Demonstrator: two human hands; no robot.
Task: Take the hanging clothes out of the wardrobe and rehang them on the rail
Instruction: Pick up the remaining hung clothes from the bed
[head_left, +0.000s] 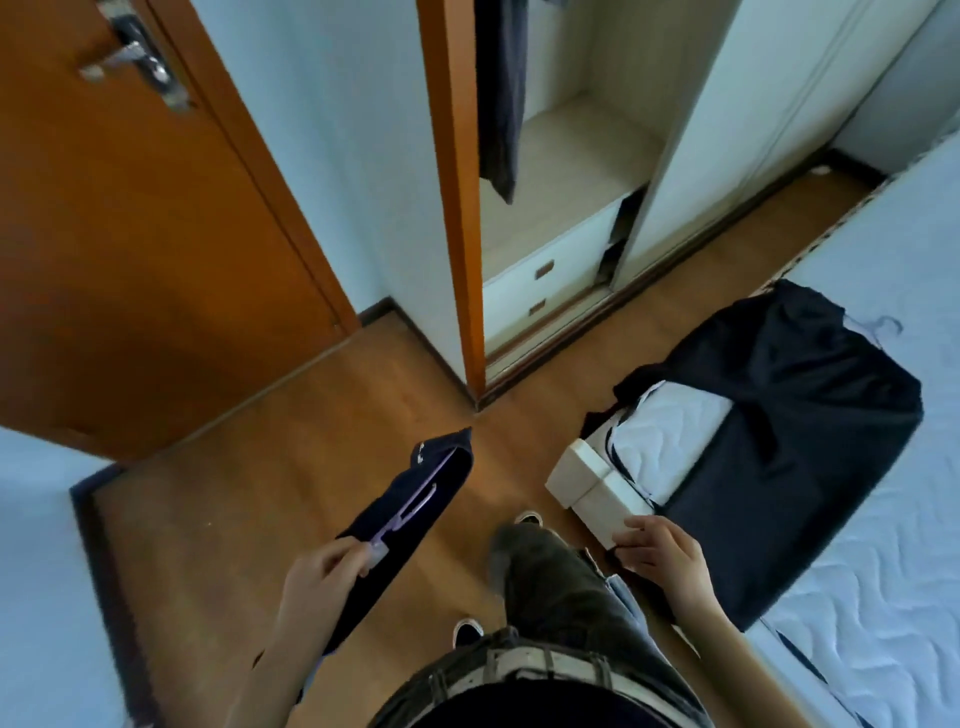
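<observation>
Belted grey trousers (561, 587) are filling the bottom of the view, with the person standing on a glossy wood-plank floor (270, 457). To the left an orange-brown door (130, 234) is standing flat and smooth. Ahead, the wardrobe (571, 156) is standing open, its pale panels hard and matt, with one long dark garment (500, 104) hanging limp inside; the rail is lying out of view.

At the right a bed (883, 597) is showing a white quilted mattress, wavy-stitched and soft. A heap of dark clothes (810, 415) is draping over its corner, thin and slack, spilling past the edge.

A navy garment (449, 467) is hanging folded narrow above the floor on a lilac hanger (410, 512). The left hand (322, 569) is holding that hanger near its neck, the grip clenched on the slim plastic. The right hand (662, 551) is reaching to the near edge of the heap; whether its grip is pinching cloth or only touching it cannot be told.

By my judgement the emptying step is nearing its end, with one piece remaining in the wardrobe. The next move is calling for a firm hold on the hanger hooks, since slack fabric is likely to slide off smooth plastic.
</observation>
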